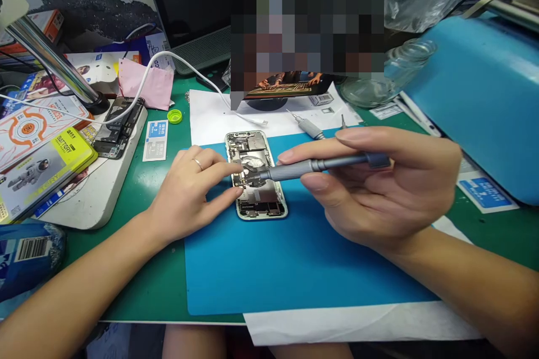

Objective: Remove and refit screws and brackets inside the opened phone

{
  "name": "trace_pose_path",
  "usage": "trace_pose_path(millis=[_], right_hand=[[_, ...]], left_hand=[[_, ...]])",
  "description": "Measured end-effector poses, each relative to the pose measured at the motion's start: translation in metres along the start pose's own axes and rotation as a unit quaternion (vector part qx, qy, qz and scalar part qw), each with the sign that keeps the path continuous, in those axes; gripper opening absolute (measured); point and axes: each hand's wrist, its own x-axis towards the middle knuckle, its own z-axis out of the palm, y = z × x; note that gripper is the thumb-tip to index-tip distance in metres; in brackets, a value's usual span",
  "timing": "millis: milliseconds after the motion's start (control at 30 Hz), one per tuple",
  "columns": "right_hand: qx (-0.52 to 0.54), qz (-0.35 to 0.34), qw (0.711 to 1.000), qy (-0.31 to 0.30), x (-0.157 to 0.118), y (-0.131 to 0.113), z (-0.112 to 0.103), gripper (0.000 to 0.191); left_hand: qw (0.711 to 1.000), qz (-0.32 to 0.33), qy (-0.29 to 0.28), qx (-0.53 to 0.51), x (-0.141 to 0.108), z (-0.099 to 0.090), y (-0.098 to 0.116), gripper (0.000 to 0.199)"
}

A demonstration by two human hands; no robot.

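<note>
An opened phone [257,193] with its inner parts exposed lies on the blue mat [261,269]. My left hand [196,190] rests at the phone's left edge, thumb and index finger apart, their tips touching its frame and inner parts. In my right hand [379,179] is a grey screwdriver [298,169], held nearly level between thumb and fingers. Its tip end points left over the upper middle of the phone; the exact tip is hard to make out. A second grey screwdriver [309,127] lies behind the phone on white paper.
On the left are a dismantled phone [118,129], a yellow battery box [46,174] and a lamp post [54,61]. A white cable [177,57] arches behind my left hand. Toward the back stand a dark monitor [197,5] and a glass jar [383,81]. A green cap [174,116] sits nearby.
</note>
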Motion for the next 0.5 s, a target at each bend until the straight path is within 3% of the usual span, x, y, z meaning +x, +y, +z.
trace_pose_path(millis=[300, 500], right_hand=[[-0.012, -0.027, 0.999, -0.031, 0.0076, -0.0031, -0.0038, 0.065], [-0.001, 0.011, 0.999, -0.034, 0.0073, -0.0062, -0.0026, 0.064]], left_hand=[[0.999, 0.041, 0.017, 0.012, 0.0017, -0.0001, 0.0007, 0.018], [0.999, 0.035, 0.009, 0.017, 0.0022, -0.0021, 0.0027, 0.017]])
